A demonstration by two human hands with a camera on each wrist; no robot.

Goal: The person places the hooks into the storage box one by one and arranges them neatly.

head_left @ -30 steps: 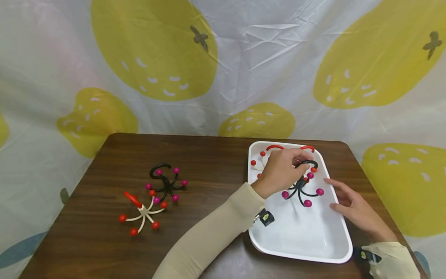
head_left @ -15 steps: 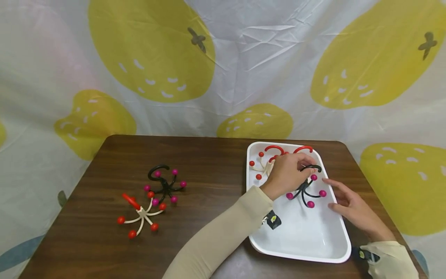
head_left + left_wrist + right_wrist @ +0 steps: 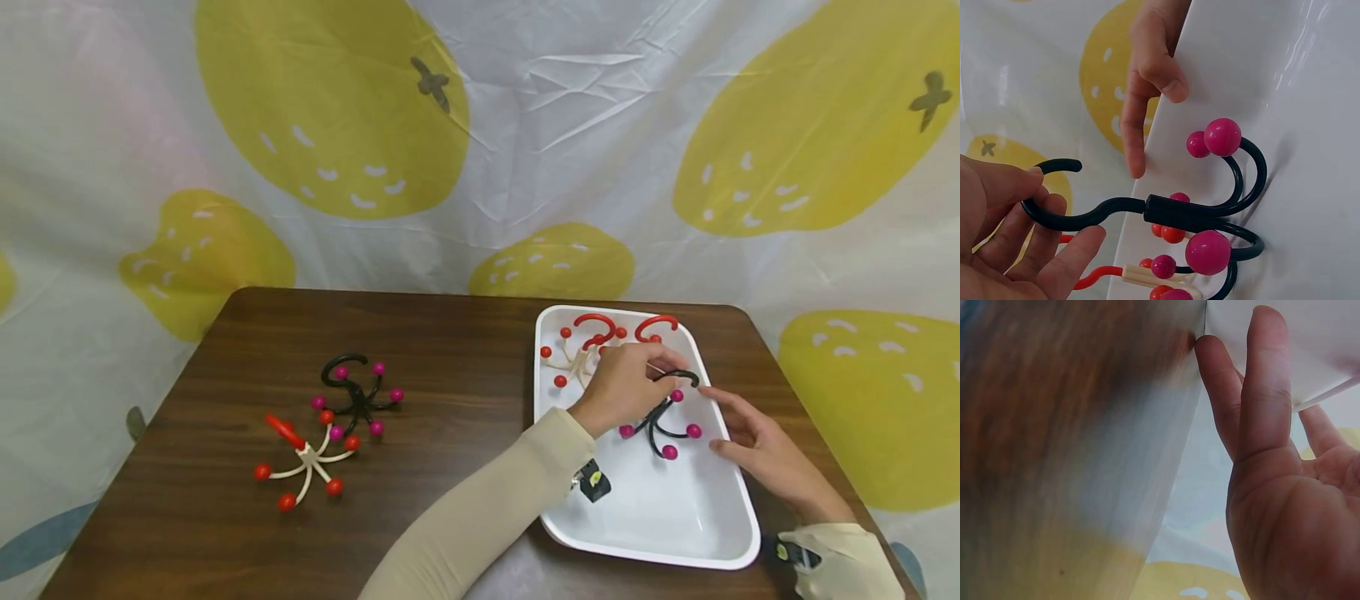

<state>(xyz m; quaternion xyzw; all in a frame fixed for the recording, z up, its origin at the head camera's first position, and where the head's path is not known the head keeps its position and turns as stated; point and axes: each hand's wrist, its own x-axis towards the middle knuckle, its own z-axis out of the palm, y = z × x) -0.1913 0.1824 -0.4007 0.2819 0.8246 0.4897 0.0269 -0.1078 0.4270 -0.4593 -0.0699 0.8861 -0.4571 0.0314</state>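
Note:
My left hand (image 3: 624, 385) pinches the curved top of a black hook hanger (image 3: 1175, 211) whose several bent arms end in magenta balls. The hanger is upright inside a white tray (image 3: 660, 518); whether its balls touch the bottom is hard to tell. At the tray's right rim rests my right hand (image 3: 776, 454), fingers spread and holding nothing. Behind my left hand, a white hanger with red balls and a red hook (image 3: 581, 367) sits in the tray. Another red hook (image 3: 654, 323) shows beside it, its lower part hidden by my left hand.
On the left of the brown table (image 3: 450, 400) are a second black hanger with magenta balls (image 3: 360, 400) and a white hanger with red balls (image 3: 308, 455), close together. A white cloth printed with yellow fruit (image 3: 345, 108) hangs behind the table.
My left hand has moved the black hanger slightly right and nearer to me inside the tray, uncovering more of the red-hooked hangers. My right hand stays at the rim.

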